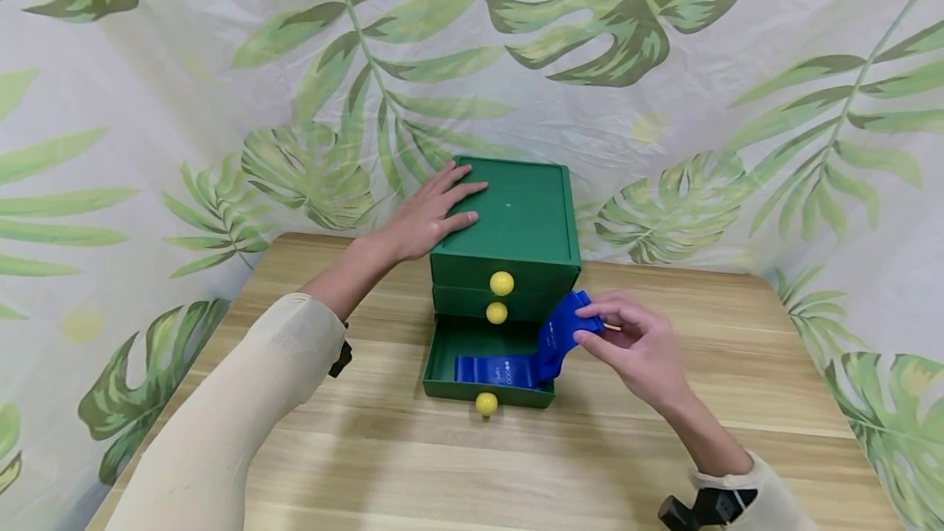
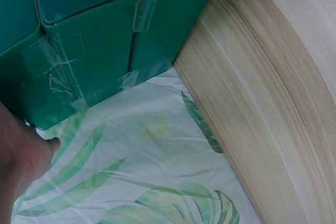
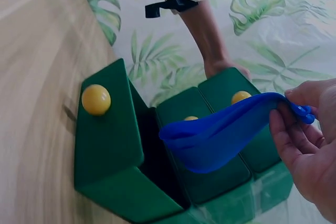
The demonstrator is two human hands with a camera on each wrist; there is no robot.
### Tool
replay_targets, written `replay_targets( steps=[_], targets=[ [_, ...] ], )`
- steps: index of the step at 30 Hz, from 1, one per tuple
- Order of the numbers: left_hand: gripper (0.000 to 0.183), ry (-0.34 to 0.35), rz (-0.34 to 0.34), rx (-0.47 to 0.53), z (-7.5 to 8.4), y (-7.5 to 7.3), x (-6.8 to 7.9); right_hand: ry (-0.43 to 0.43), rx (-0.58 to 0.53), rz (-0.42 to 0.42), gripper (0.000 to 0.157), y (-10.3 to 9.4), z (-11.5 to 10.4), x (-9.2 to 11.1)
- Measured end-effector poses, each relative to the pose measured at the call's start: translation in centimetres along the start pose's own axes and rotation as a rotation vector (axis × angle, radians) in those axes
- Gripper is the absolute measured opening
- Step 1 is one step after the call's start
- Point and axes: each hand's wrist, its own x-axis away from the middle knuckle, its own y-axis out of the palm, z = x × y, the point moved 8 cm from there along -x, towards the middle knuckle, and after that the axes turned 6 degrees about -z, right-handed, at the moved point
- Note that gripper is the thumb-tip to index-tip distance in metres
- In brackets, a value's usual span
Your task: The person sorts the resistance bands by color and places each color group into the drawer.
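Observation:
A green drawer box with yellow round knobs stands on the table, its bottom drawer pulled out. My left hand rests on the left side of the box's top, fingers spread. Between thumb and fingers, my right hand pinches one end of a blue resistance band printed with "Light". The band's other end lies inside the bottom drawer, while the pinched end is raised above its right side. In the right wrist view, the band hangs folded in front of the two upper drawers.
The wooden table extends around the box. Behind it hangs a leaf-patterned cloth, close to the back of the box. Clear tape joins the tiers on the box's side. The lowest knob sticks out toward the front.

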Motion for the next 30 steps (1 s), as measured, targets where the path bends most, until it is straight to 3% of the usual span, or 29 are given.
replay_targets(
  steps=[14, 20, 30],
  targets=[
    [0.06, 0.001, 0.001, 0.011, 0.2, 0.0, 0.0, -0.019, -0.035, -0.039, 0.022, 3.9, 1.0, -0.8],
    [0.06, -0.002, 0.008, 0.007, 0.0, 0.0, -0.1, 0.012, -0.048, -0.065, 0.02, 5.5, 1.5, -1.3],
    [0.059, -0.003, 0.013, 0.008, -0.2, 0.1, -0.2, -0.002, -0.158, -0.122, 0.018, 8.6, 1.9, -2.5]
  ],
)
